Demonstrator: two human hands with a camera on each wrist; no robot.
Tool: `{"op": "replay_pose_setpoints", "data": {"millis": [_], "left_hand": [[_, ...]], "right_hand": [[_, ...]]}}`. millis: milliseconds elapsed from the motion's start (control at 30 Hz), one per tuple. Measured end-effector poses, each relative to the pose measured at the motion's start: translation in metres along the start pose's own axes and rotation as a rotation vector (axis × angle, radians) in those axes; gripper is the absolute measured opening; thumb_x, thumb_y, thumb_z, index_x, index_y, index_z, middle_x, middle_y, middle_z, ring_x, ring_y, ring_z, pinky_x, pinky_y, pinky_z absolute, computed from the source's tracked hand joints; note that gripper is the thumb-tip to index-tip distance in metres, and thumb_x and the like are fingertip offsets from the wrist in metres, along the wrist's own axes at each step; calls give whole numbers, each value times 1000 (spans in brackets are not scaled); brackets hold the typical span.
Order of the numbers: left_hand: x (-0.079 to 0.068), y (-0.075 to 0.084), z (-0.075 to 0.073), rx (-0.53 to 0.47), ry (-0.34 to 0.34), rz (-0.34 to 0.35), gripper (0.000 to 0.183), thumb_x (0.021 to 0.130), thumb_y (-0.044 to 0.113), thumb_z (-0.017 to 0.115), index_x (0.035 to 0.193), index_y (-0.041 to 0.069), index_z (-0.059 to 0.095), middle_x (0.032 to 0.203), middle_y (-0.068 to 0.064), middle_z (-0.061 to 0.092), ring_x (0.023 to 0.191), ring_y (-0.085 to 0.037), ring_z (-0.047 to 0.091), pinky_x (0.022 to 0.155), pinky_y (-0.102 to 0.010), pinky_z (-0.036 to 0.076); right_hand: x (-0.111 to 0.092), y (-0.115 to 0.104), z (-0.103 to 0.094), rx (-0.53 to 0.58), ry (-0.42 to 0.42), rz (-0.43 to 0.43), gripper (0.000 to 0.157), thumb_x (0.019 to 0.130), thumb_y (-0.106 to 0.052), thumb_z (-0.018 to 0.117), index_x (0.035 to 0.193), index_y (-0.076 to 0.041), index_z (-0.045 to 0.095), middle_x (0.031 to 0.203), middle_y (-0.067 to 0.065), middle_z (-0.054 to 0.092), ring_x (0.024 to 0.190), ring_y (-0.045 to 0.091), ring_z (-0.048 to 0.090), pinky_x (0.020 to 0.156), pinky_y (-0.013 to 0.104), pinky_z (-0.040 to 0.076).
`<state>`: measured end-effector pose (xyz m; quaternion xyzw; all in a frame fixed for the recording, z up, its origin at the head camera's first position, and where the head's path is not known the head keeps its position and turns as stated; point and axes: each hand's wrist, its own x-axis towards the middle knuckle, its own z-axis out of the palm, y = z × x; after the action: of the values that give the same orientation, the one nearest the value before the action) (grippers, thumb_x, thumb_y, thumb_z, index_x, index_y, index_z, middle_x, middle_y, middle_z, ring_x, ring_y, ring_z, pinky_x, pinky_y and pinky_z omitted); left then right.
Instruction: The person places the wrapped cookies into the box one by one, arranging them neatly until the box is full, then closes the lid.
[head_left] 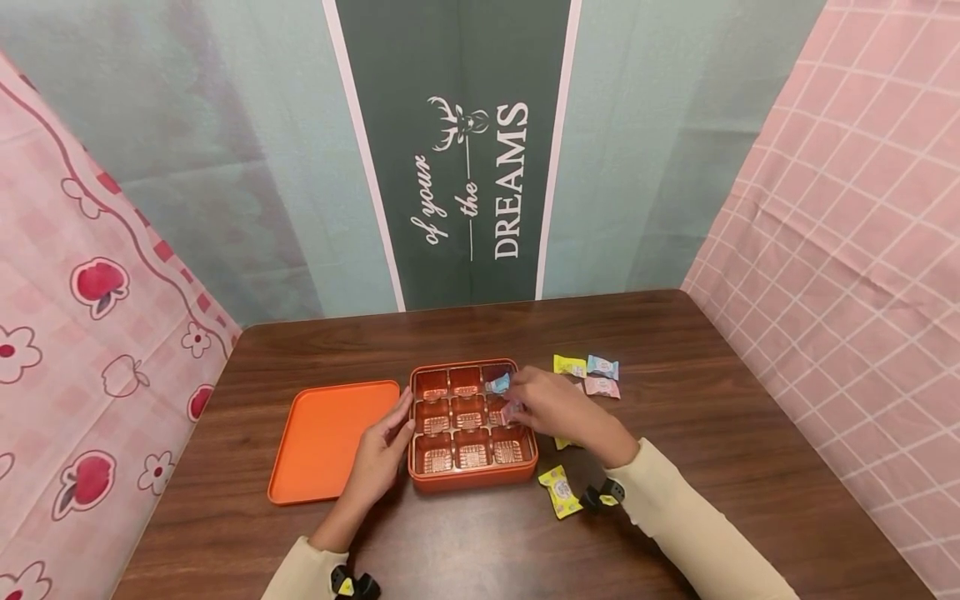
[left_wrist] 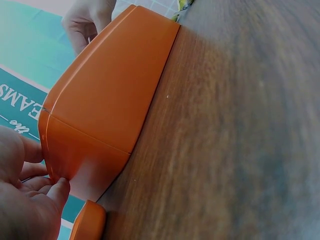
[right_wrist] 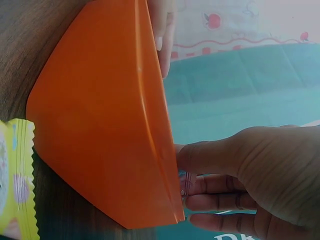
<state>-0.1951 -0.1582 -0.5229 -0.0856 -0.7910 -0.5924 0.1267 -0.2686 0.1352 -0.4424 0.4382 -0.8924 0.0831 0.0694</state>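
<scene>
An orange box [head_left: 472,481] with a copper-coloured insert of square compartments sits mid-table. My left hand [head_left: 381,454] rests against its left side, fingers fairly straight along the rim; in the left wrist view, the fingertips touch the box's wall [left_wrist: 95,90]. Over the right column of compartments, my right hand [head_left: 558,404] pinches a small pink wrapped candy [head_left: 512,412] between thumb and fingers. Only the wrapper's edge [right_wrist: 187,184] shows in the right wrist view. A blue wrapped candy [head_left: 498,383] lies in the back right compartment, close to the right hand's fingers.
An orange lid [head_left: 333,442] lies flat left of the box. To the right are a yellow candy [head_left: 569,366], a blue candy [head_left: 603,367] and a pink candy [head_left: 602,387], with others partly hidden under the right arm. Another yellow candy [head_left: 561,492] lies near the box's front right corner.
</scene>
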Motion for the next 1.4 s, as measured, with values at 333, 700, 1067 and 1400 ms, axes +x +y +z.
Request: {"op": "replay_pose_setpoints", "data": {"millis": [333, 700, 1067, 1400], "left_hand": [[-2, 3, -2, 4, -19, -4, 47, 101, 3, 60, 146, -2, 49, 155, -13, 44, 144, -26, 38, 107, -8, 29], [-1, 5, -1, -2, -15, -16, 47, 101, 3, 60, 146, -2, 49, 155, -13, 43, 144, -25, 38, 107, -7, 29], [-1, 3, -1, 3, -21, 4, 47, 101, 0, 58, 146, -5, 47, 156, -15, 42, 144, -27, 37, 109, -10, 29], [0, 2, -2, 3, -13, 21, 46, 100, -2, 59, 146, -5, 49, 155, -16, 43, 144, -28, 38, 108, -9, 28]], "right_hand": [[1, -1, 5, 10, -4, -18, 17, 86, -22, 84, 97, -10, 79, 102, 5, 71, 92, 17, 64, 77, 34, 59], [3, -4, 3, 106, -21, 3, 14, 87, -16, 82, 96, -6, 79, 101, 8, 71, 89, 17, 66, 76, 33, 60], [6, -1, 12, 198, 84, -15, 11, 86, 5, 73, 90, -4, 78, 88, 3, 71, 81, 15, 69, 71, 31, 60], [10, -4, 21, 243, 192, 72, 14, 84, 10, 72, 88, -1, 79, 90, 7, 75, 87, 21, 72, 77, 37, 61]]}}
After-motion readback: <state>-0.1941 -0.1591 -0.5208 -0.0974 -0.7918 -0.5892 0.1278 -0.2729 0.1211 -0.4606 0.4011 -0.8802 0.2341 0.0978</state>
